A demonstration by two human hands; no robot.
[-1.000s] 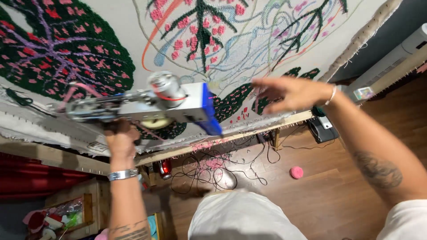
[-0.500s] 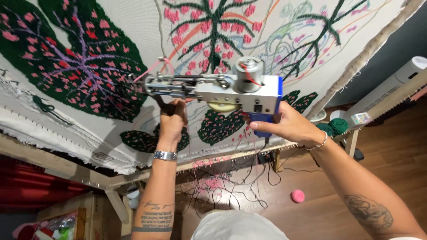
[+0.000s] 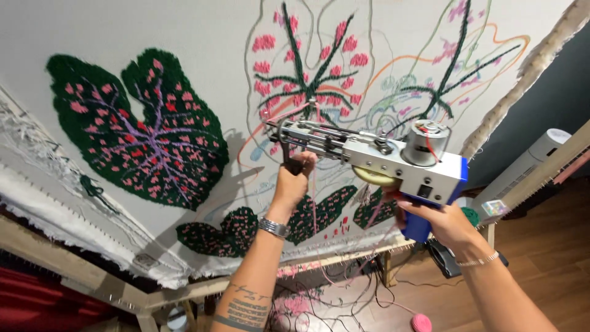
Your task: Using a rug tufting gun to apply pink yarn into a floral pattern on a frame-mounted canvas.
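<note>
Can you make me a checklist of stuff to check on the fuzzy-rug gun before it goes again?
1. Left hand wrapped round the front handle: ok.
2. Right hand on the blue grip of the tufting gun: ok.
3. Needle tip touching the cloth: cannot tell.
4. Pink yarn reaching the gun: ok.
5. Trigger finger position: cannot tell.

The right hand (image 3: 439, 224), off the tufting gun (image 3: 375, 157) a second ago, now grips its blue handle, the gun raised to the pink leaf (image 3: 310, 67).
</note>
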